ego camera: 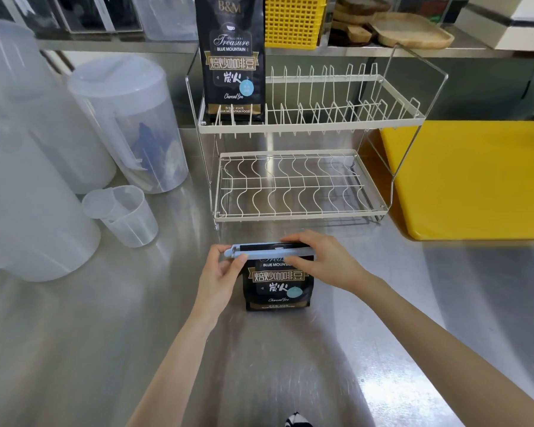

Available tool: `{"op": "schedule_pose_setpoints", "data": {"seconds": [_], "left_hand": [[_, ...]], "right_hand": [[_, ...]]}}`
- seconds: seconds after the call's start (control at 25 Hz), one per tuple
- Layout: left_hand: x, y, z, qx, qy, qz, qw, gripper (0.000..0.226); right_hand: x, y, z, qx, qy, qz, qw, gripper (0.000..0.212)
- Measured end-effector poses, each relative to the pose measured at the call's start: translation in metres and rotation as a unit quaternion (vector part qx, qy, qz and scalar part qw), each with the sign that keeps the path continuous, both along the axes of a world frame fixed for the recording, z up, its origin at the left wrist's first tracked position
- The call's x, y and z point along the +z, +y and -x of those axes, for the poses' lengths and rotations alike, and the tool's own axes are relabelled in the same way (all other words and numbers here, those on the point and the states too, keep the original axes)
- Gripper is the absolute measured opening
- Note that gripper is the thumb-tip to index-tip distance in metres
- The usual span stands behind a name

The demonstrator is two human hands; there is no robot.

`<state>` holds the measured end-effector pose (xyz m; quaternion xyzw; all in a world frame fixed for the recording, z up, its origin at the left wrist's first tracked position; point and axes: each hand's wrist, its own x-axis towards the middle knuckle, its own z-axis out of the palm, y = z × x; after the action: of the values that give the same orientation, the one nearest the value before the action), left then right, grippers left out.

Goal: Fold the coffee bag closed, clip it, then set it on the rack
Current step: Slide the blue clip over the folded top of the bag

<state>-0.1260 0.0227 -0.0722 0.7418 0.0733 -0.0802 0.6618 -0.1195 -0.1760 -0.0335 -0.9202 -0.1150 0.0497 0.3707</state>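
Note:
A black coffee bag [278, 289] stands upright on the steel counter in front of a white two-tier wire rack [302, 186]. Its top is folded down, and a long light-blue clip [267, 253] lies across the fold. My left hand [221, 274] pinches the clip's left hinge end. Over the clip's right part and the bag's top edge, my right hand [322, 261] presses down. A second, taller black coffee bag [232, 57] stands unfolded at the left end of the rack's upper tier.
Clear plastic pitchers [130, 121] and a small measuring cup [124, 215] crowd the counter's left side. A yellow cutting board [475, 177] lies to the right of the rack. A yellow basket [293, 20] and wooden trays [407, 29] sit on the shelf behind.

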Motion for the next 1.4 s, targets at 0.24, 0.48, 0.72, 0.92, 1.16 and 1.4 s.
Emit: {"op": "schedule_pose_setpoints", "data": {"seconds": [0.24, 0.48, 0.72, 0.92, 1.16, 1.4], "left_hand": [[-0.002, 0.0, 0.002, -0.002, -0.06, -0.044, 0.997, 0.015], [0.007, 0.007, 0.001, -0.049, -0.09, -0.16, 0.982, 0.013], [0.021, 0.017, -0.014, -0.169, -0.135, -0.308, 0.926, 0.025], [0.023, 0.025, -0.02, -0.221, -0.175, -0.376, 0.882, 0.035], [0.02, 0.021, -0.017, -0.185, -0.242, -0.473, 0.826, 0.057], [0.017, 0.016, -0.012, -0.141, -0.235, -0.48, 0.833, 0.037]], "right_hand": [[0.011, 0.029, -0.011, 0.07, -0.019, 0.131, 0.989, 0.044], [0.002, 0.041, -0.01, 0.053, -0.024, 0.111, 0.992, 0.032], [-0.006, 0.044, -0.005, 0.043, -0.061, 0.146, 0.987, 0.03], [-0.007, 0.045, -0.004, 0.042, -0.074, 0.148, 0.985, 0.03], [-0.01, 0.045, -0.002, 0.033, -0.085, 0.132, 0.987, 0.029], [-0.011, 0.046, -0.002, 0.013, -0.101, 0.114, 0.988, 0.028]]}}
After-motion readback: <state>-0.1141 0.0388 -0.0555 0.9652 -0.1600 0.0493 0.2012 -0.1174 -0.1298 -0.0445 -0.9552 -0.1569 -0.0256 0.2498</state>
